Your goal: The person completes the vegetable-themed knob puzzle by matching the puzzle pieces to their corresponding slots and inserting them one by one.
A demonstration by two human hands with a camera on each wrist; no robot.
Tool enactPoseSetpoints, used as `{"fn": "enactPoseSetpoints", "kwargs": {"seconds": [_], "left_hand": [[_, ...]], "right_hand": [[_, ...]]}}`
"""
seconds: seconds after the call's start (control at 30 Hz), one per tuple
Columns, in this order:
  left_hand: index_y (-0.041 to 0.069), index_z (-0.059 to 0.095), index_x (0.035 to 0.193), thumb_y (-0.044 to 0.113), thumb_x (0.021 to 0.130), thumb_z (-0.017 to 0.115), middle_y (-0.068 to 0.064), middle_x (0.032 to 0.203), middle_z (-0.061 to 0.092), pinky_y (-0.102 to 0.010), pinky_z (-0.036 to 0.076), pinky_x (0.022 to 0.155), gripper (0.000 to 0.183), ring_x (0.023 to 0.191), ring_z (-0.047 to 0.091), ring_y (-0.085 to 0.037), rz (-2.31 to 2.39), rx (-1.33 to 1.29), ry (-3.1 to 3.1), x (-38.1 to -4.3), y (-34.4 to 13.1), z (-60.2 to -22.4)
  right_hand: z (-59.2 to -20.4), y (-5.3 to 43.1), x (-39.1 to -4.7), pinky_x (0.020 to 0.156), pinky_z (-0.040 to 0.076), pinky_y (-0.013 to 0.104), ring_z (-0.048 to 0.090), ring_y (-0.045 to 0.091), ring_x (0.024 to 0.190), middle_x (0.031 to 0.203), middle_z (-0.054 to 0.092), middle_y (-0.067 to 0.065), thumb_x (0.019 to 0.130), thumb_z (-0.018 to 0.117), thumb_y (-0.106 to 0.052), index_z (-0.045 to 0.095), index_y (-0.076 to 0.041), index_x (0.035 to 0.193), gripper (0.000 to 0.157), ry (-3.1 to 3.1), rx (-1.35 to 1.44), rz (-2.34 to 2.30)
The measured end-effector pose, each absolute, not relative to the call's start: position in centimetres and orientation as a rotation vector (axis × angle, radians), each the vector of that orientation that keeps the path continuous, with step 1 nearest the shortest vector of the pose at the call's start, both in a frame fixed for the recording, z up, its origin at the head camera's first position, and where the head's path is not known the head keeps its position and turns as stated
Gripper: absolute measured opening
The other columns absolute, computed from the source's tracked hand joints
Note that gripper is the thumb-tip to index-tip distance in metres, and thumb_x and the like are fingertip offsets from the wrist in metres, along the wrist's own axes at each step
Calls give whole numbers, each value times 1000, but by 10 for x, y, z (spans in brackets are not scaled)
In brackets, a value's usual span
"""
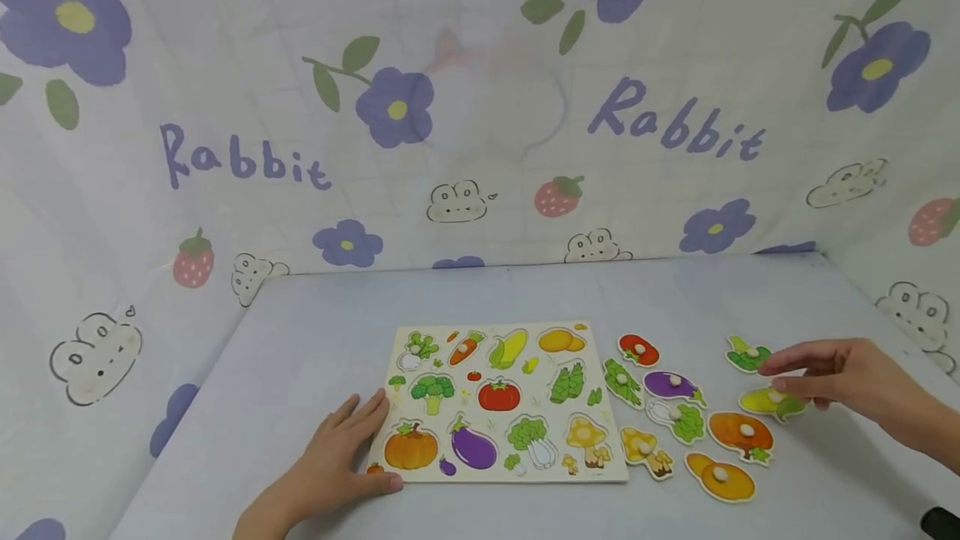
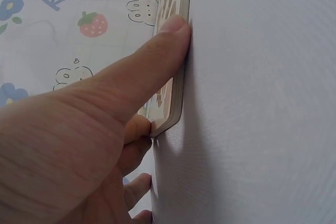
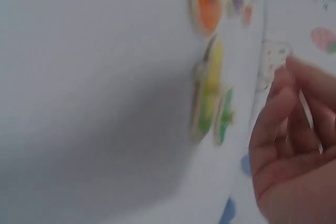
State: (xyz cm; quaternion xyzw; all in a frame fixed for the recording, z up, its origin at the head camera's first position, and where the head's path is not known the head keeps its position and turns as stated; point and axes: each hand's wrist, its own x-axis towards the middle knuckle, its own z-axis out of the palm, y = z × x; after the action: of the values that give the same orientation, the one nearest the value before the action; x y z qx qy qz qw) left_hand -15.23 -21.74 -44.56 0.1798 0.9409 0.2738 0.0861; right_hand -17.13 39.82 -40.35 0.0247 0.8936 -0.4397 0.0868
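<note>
A vegetable puzzle board lies flat on the table, with a knob showing on the carrot at its top. My left hand rests at its left edge, fingers spread along the side. In the left wrist view the thumb presses on the board's edge. To the right, my right hand hovers over the corn piece and near the broccoli piece. Its fingers are loosely bent with nothing between them; the right wrist view shows the hand apart from the corn piece.
Between board and right hand lie loose knobbed pieces: tomato, eggplant, leafy green, cabbage, mushroom, pumpkin and potato. A black object shows at the lower right corner. Patterned cloth hangs behind.
</note>
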Motion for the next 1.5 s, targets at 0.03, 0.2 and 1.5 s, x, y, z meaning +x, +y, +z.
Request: {"fn": "enactPoseSetpoints", "kwargs": {"seconds": [0.03,0.2,1.5], "left_hand": [[8,39,151,58,72,79,-5,159,26,-65,10,112,102,144,10,-44,813,535,2805,-153,-218,-446],[8,38,152,59,73,79,-5,160,26,-65,10,112,102,145,10,-44,814,538,2795,-156,-218,-451],[7,39,151,58,72,80,-5,160,26,-65,8,112,103,145,9,-44,838,534,2790,-155,-214,-446]], "right_hand": [[-406,403,-173,59,53,32,62,28,75,111,70,12,85,78,-26,69,0,119,43,2643,34,-1300],[-424,423,-184,59,53,32,62,26,77,111,71,8,82,80,-18,71,-1,116,39,2524,-83,-1295],[-431,439,-200,52,45,30,57,24,76,100,73,9,73,85,-6,72,0,102,33,2455,40,-1231]]}}
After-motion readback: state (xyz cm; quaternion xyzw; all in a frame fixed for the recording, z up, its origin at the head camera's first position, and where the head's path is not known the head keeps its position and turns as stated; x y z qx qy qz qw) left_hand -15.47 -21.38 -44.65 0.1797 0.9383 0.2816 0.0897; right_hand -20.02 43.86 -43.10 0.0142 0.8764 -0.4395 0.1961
